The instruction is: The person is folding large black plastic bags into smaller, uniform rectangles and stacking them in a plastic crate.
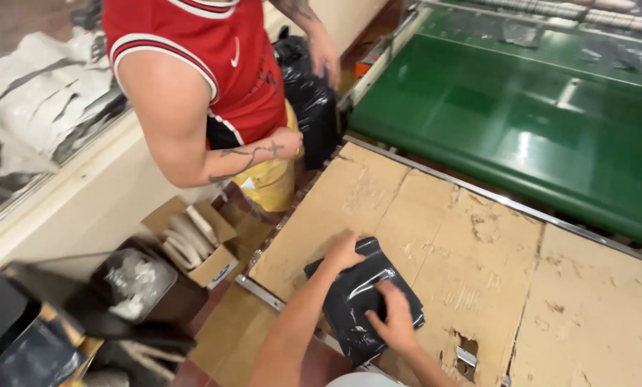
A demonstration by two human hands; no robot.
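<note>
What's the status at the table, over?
Left hand and right hand both pressing flat on black plastic bag. Bag lies on cardboard-covered table. Another person stands beside it.

Cardboard top (593, 315) free right, co-worker (206, 86) blocks left

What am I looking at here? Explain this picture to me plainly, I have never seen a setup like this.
There is no robot here. A camera worn on a person's head looks down at their own two bare hands. The left hand rests on the far edge of a flat black plastic bag, and the right hand presses flat on top of it. Neither hand lifts the bag. It lies on a table covered in torn brown cardboard. Behind the table runs a green conveyor belt. A second person in a red sleeveless shirt stands at the left beside a full black bag. On the floor there stands an open cardboard box holding pale folded items.
</note>
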